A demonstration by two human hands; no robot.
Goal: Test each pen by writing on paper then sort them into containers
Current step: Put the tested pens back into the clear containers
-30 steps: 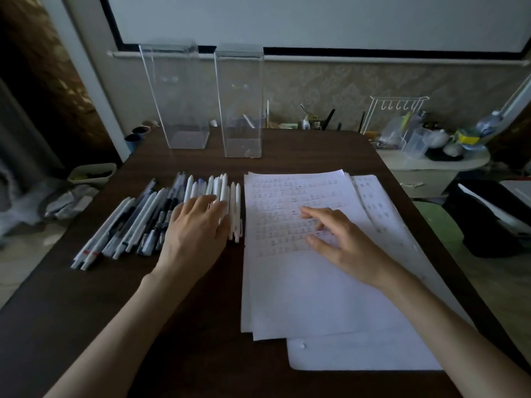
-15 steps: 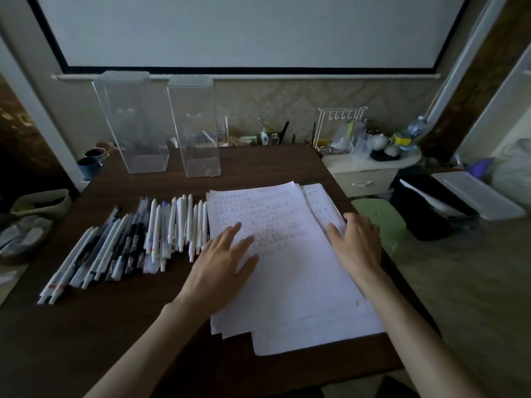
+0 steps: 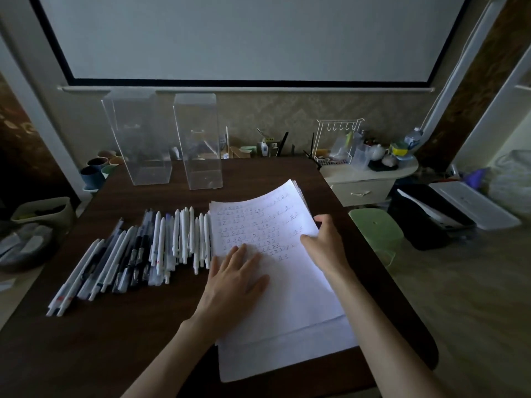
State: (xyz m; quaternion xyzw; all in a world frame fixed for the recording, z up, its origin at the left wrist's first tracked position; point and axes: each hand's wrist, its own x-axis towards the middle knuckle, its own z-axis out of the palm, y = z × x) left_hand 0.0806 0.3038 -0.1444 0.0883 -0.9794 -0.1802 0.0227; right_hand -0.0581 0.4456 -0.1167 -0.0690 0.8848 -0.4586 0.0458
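The left hand [image 3: 232,280] is pressing flat, fingers straight, on the paper [image 3: 296,305] near the tabletop's right edge. The right hand [image 3: 327,245] is seemingly pinching its raised right margin. A hard tug could be shoving loose sheets into the pens [image 3: 138,254] lying just beside.

The dark brown wooden table [image 3: 120,340] looks matt; white paper sheets [image 3: 287,297] smooth; two tall clear plastic containers [image 3: 198,139] glossy; white plastic pens [image 3: 178,237] smooth.

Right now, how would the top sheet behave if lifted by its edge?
Probably floppy: the top sheet bows where the right hand holds its edge. Likely light and prone to slide; the left hand lies flat on it.
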